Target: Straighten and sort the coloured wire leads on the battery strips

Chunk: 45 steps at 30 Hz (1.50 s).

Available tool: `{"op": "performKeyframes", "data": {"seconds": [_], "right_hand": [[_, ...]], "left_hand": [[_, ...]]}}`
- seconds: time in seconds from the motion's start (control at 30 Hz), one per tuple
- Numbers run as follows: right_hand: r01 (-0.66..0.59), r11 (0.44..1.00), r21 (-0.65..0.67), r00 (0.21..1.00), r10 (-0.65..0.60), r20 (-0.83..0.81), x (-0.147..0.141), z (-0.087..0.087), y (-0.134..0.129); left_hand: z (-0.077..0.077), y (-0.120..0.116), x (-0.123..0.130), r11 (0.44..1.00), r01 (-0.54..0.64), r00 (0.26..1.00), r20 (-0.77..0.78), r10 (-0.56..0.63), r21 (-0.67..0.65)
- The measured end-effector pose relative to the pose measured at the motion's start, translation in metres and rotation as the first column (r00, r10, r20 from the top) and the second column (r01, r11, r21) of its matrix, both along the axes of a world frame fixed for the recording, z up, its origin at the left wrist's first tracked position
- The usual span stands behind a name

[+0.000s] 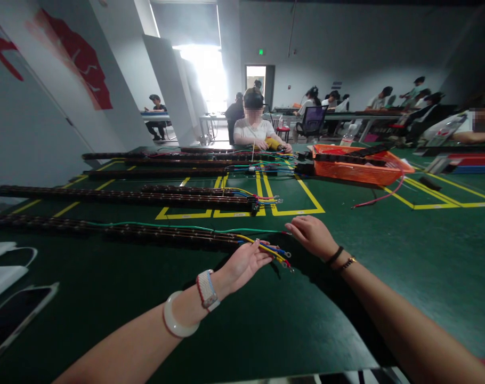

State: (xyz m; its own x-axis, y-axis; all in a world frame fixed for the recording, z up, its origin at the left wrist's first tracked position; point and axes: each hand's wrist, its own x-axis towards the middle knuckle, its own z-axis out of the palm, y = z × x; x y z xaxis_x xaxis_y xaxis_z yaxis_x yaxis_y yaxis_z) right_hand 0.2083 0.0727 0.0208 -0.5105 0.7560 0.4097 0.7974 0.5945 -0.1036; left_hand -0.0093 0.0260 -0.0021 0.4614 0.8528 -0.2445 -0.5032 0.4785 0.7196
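Note:
A long black cable chain [178, 234] lies across the near part of the green table. Yellow, blue and red wires with ring terminals [284, 261] come out of its right end. My left hand [242, 264], palm turned up, is closed around these wires, its thumb over them and fingers underneath. A loose green wire [186, 226] runs along the top of the chain. Its right tip reaches my right hand [314, 237], where thumb and fingers pinch it just right of the terminals. The curled fingers partly hide that tip.
More cable chains [126, 194] lie farther back on the green table [386, 256], which has yellow tape outlines. An orange basket [346, 173] holds dark chain pieces at the back right. A phone [18, 320] lies at the near left. Across the table sits a person [254, 130].

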Motion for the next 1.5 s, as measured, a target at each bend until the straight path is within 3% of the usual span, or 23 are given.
{"op": "performKeyframes", "data": {"seconds": [0.07,0.13,0.27,0.37,0.47,0.53,0.63,0.7,0.77,0.97,1.37,1.5], "right_hand": [[-0.259,0.963,0.079,0.964,0.253,0.081,0.001,0.009,-0.009],[-0.425,0.896,0.128,0.896,0.396,0.201,-0.001,0.014,-0.018],[-0.577,0.797,0.178,0.786,0.484,0.384,-0.008,0.011,-0.03],[-0.613,0.754,0.237,0.763,0.486,0.425,-0.011,0.006,-0.032],[-0.574,0.763,0.298,0.806,0.462,0.37,-0.009,0.002,-0.03],[-0.479,0.82,0.314,0.872,0.404,0.276,-0.007,0.0,-0.026],[-0.212,0.934,0.289,0.976,0.187,0.112,-0.003,-0.003,-0.016],[-0.059,0.97,0.238,0.996,0.042,0.076,-0.001,-0.006,-0.008],[0.011,0.985,0.169,0.993,-0.031,0.115,0.0,-0.009,-0.002],[0.017,1.0,-0.014,0.966,-0.013,0.259,-0.01,-0.019,0.001],[0.104,0.994,-0.035,0.938,-0.086,0.335,-0.014,-0.025,0.002],[0.078,0.997,-0.004,0.944,-0.072,0.323,-0.011,-0.024,0.003]], "left_hand": [[-0.001,0.0,0.0,1.0,0.007,1.0,-0.004,-0.007,0.014],[-0.001,-0.001,0.0,1.0,0.001,1.0,-0.006,-0.001,0.01],[-0.003,0.001,0.001,1.0,-0.022,1.0,-0.001,0.022,-0.021],[-0.004,0.002,0.001,1.0,-0.014,1.0,0.024,0.014,-0.014],[-0.002,0.001,0.001,1.0,-0.003,1.0,0.027,0.003,0.006],[0.0,-0.001,0.001,0.999,0.028,0.999,0.022,-0.029,0.031],[0.002,-0.002,0.001,0.998,0.038,0.999,0.023,-0.039,0.045],[0.001,-0.001,0.0,1.0,0.011,1.0,0.021,-0.011,0.029],[0.0,0.0,-0.001,1.0,-0.001,1.0,0.015,0.001,0.011],[-0.002,0.001,-0.002,1.0,-0.002,1.0,-0.011,0.002,-0.003],[0.0,0.0,-0.001,1.0,-0.017,0.998,-0.055,0.017,-0.006],[0.004,-0.001,0.0,1.0,-0.017,0.997,-0.075,0.016,-0.009]]}}
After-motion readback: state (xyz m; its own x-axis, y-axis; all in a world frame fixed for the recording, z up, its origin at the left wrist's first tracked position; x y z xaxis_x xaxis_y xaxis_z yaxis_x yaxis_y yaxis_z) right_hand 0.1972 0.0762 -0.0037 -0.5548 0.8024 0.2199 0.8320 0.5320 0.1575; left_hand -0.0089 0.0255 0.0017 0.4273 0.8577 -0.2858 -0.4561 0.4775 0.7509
